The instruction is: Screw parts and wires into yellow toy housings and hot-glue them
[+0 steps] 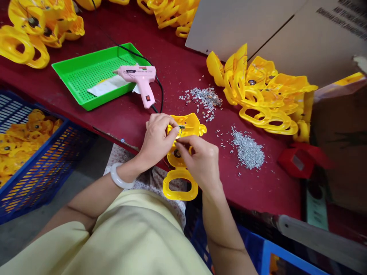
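A yellow plastic housing (180,185) with an oval loop handle lies at the table's front edge, its handle reaching over my lap. My left hand (159,137) is closed at the housing's upper left side, thumb and forefinger beside a small green circuit board (181,127). From the right, my right hand (202,158) pinches at the middle of the same housing; whatever is between its fingertips is too small to make out. A round dark part (177,153) shows inside the housing, just left of my right fingers.
A pink glue gun (145,82) rests against a green tray (88,103). Piles of washer-like metal pieces (206,100) and screws (249,149) lie to the right. More yellow housings (266,91) stand by a large box (275,26). A blue crate (48,168) is at left.
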Motion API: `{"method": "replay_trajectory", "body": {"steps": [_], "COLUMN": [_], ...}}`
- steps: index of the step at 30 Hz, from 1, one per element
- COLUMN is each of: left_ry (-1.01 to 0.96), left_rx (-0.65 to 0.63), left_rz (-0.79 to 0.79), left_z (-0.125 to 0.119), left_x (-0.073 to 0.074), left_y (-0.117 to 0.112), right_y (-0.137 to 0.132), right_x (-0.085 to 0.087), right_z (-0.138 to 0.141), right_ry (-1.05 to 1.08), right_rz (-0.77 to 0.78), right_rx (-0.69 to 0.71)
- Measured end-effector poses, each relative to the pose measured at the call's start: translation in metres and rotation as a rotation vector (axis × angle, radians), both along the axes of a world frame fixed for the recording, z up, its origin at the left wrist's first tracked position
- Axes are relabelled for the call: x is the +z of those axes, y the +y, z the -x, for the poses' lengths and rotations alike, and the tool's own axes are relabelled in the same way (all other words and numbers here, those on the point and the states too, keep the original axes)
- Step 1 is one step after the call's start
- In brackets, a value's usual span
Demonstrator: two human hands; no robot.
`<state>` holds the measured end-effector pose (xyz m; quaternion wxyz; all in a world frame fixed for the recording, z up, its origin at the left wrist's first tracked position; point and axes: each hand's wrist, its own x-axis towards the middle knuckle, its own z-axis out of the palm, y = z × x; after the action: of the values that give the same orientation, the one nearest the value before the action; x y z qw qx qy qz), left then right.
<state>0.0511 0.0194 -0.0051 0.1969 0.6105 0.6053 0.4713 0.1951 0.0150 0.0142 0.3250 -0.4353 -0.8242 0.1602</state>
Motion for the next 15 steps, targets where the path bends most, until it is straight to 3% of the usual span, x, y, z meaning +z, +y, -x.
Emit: {"method": "replay_trajectory", "body": {"steps": [3, 7, 10, 15], "left_ry": [-0.015, -0.027, -0.014, 0.033], "left_rx": [-0.007, -0.028, -0.047, -0.061], "left_rz": [0.019, 0.019, 0.022, 0.033], "left_z": [0.0, 0.002, 0.003, 0.004], "left_x": [-0.002, -0.001, -0.001, -0.003], "left_y": [-0.001, -0.001, -0.001, 0.002], "right_y": [-0.005, -0.004, -0.001, 0.009], "right_x": [-0.005, -0.012, -0.01, -0.005], "right_z": [0.004, 0.005, 0.003, -0.001], "right_ry": [-0.082, -0.187, -0.106, 0.088], "right_rz": [-0.05, -0.178, -0.222, -0.198], "right_rx": [0.088, 0.048, 0.01, -0.179]}}
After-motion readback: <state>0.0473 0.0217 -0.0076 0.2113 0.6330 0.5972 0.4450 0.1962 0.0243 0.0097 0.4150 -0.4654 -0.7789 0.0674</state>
